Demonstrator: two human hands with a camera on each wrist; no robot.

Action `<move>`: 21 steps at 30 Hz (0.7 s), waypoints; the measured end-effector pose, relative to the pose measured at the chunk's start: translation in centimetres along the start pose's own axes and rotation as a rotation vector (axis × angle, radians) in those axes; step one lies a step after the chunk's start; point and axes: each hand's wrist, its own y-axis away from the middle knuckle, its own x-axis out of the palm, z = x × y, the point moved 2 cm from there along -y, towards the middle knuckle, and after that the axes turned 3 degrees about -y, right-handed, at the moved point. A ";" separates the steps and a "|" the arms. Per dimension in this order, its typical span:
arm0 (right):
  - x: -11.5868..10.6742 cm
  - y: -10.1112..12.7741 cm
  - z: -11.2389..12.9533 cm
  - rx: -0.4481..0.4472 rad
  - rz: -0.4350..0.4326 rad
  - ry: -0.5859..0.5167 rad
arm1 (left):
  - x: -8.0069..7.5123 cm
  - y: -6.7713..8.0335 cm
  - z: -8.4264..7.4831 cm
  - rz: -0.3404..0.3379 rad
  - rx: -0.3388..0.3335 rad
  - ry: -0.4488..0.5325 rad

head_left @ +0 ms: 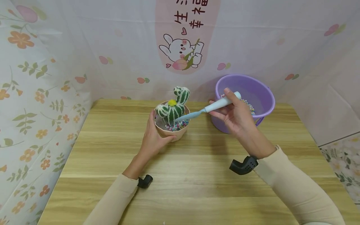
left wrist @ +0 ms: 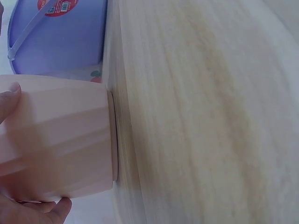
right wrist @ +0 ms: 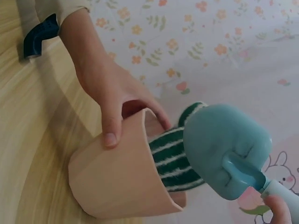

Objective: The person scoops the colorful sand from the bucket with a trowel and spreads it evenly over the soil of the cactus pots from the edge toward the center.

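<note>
The left hand (head_left: 153,140) is grasping the pink pot (head_left: 171,132) near the table's (head_left: 197,175) far edge; the right hand (head_left: 236,117) is gripping a blue scoop (head_left: 206,109). The purple bucket's (head_left: 244,93) red label is unreadable.

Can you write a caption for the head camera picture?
Left hand steadies cactus pot; right hand holds blue scoop.

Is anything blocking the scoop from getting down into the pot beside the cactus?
Nothing visible does. The blue scoop in the right hand already reaches over the pink pot rim to the coloured pebbles, right of the cactus.
</note>
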 end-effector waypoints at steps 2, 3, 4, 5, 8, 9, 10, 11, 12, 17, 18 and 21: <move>0.0 0.0 0.4 -0.006 -0.003 -0.008 | 0.0 0.0 0.0 0.000 -0.002 -0.003; 0.0 0.0 0.6 -0.007 -0.004 -0.020 | 0.0 0.0 0.0 0.000 -0.004 -0.006; 0.0 0.0 0.8 -0.010 -0.004 -0.024 | 0.0 0.0 0.0 0.000 -0.004 -0.007; 0.0 0.0 1.0 -0.013 -0.004 -0.028 | 0.0 0.0 0.0 0.000 -0.005 -0.009; -0.1 0.0 1.5 -0.020 0.001 -0.037 | 0.0 -0.1 0.1 -0.002 -0.002 -0.009; -0.1 0.0 1.7 -0.026 0.001 -0.040 | 0.1 -0.1 0.1 -0.004 0.000 -0.008; -0.1 0.0 1.9 -0.034 0.002 -0.042 | 0.1 -0.1 0.1 -0.005 0.003 -0.006; -0.1 0.0 2.1 -0.042 0.002 -0.042 | 0.1 -0.1 0.1 -0.006 0.005 -0.006; -0.1 0.0 2.3 -0.053 0.001 -0.042 | 0.1 -0.1 0.1 -0.007 0.008 -0.005; -0.2 -0.1 3.4 -0.086 0.009 -0.061 | 0.1 -0.1 0.2 -0.005 0.011 -0.013; -0.2 -0.1 3.6 -0.090 0.011 -0.069 | 0.1 -0.1 0.2 -0.003 0.011 -0.015; -0.3 -0.2 4.2 -0.101 0.010 -0.086 | 0.0 -0.1 0.1 -0.001 0.007 -0.020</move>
